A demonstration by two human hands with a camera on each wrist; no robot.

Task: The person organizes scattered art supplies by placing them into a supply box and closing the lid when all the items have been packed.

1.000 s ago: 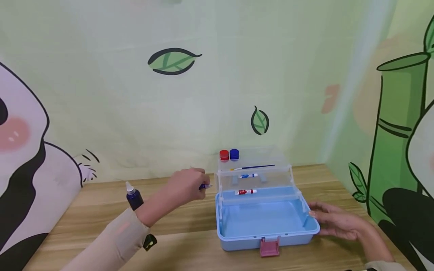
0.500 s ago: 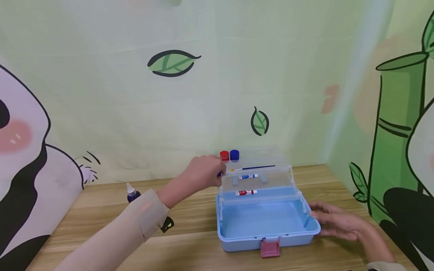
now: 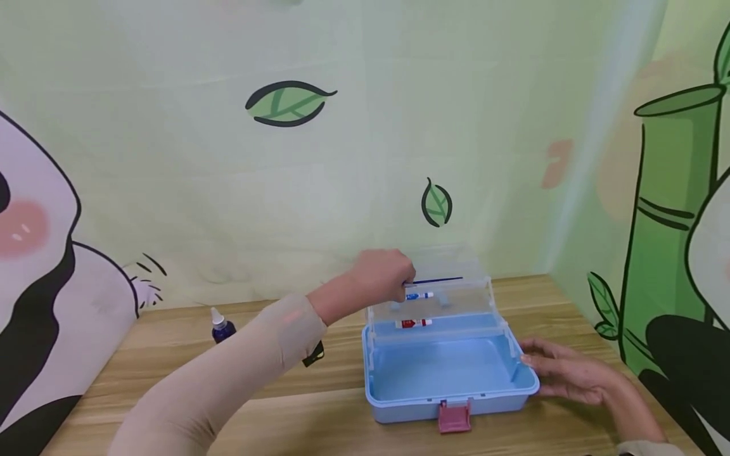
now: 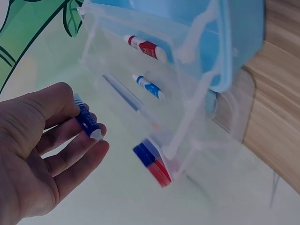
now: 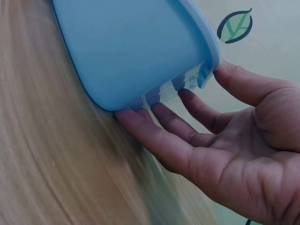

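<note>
My left hand (image 3: 383,273) is raised over the left side of the clear lid tiers of a light-blue storage box (image 3: 450,410). It pinches a small blue paint tube (image 4: 88,119) between thumb and fingers, seen in the left wrist view. On the tiers lie a red-labelled paint tube (image 4: 146,48), a blue-labelled one (image 4: 149,87) and a paintbrush (image 3: 439,280). The left hand hides the blue paint jar (image 4: 145,153) and red paint jar (image 4: 160,174) from the head view. My right hand (image 3: 570,370) rests its fingertips on the box's right outer wall, thumb at the rim.
A dark-blue bottle with a pointed nozzle (image 3: 222,326) stands on the wooden table (image 3: 308,418) at the left, partly behind the left sleeve. The box's pink latch (image 3: 454,417) hangs down in front. A printed cloth wall (image 3: 353,158) closes off the back.
My left hand has moved right and up with the paint tube, from beside the box to over its tiers, now covering the jars. My right hand and the box have stayed put.
</note>
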